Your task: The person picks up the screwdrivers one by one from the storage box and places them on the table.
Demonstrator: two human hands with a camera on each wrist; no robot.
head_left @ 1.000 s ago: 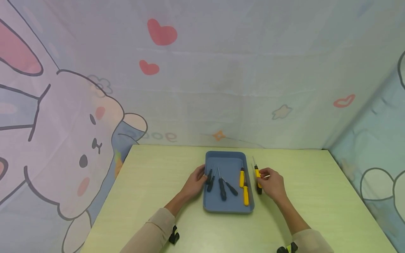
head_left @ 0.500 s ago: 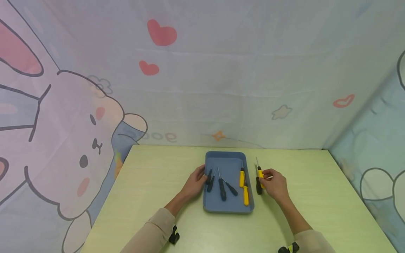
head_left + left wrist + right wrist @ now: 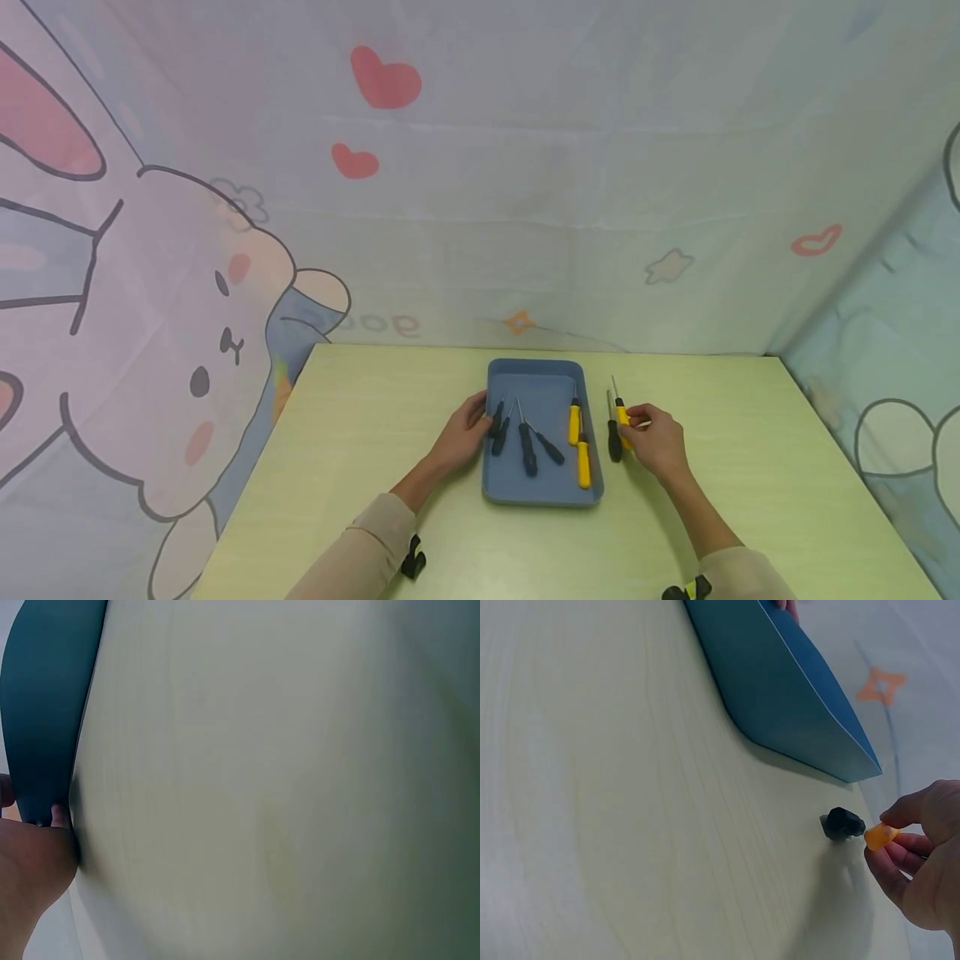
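Observation:
A blue-grey tray [image 3: 540, 497] stands on the table with several black screwdrivers [image 3: 528, 450] and two yellow screwdrivers [image 3: 583, 465] lying in it. My left hand [image 3: 459, 435] holds the tray's left side, the thumb over the rim; in the left wrist view the hand [image 3: 34, 859] is at the tray wall [image 3: 46, 712]. Right of the tray, my right hand [image 3: 656, 440] pinches a yellow-handled screwdriver [image 3: 622, 413] between thumb and fingers. Close beside it is a black screwdriver [image 3: 614, 442], outside the tray. The right wrist view shows the yellow handle end [image 3: 881, 836] in the fingertips.
The pale wood table [image 3: 375, 400] extends to both sides of the tray. A printed cloth [image 3: 487, 208] with a rabbit and hearts hangs behind it, and another patterned cloth [image 3: 877, 367] hangs at the right.
My right hand has moved a little to the right with the yellow screwdriver, away from the tray. More of the black screwdriver beside it now shows. My left hand and the tray stay put.

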